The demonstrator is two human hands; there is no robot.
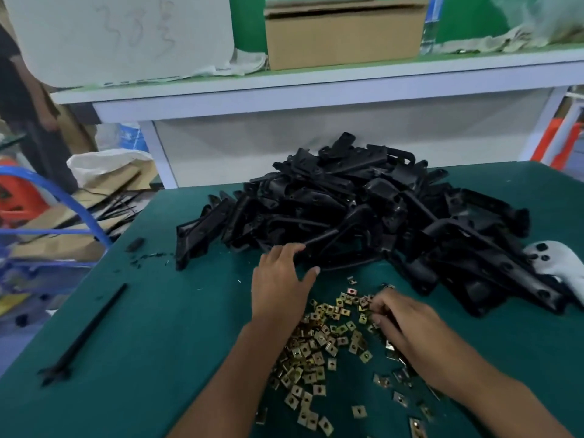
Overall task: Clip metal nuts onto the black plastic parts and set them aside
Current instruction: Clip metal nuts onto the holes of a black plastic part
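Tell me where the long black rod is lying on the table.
In the head view, the long black rod lies diagonally on the green table at the lower left, apart from the left hand and the metal nuts.

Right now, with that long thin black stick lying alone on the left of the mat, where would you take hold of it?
Pinch the long black stick at mid-shaft, coming straight down from above. It lies flat on the green mat with bare mat on both sides, so fingers fit either side. The near end flares into a wider forked piece, probably awkward to grip.
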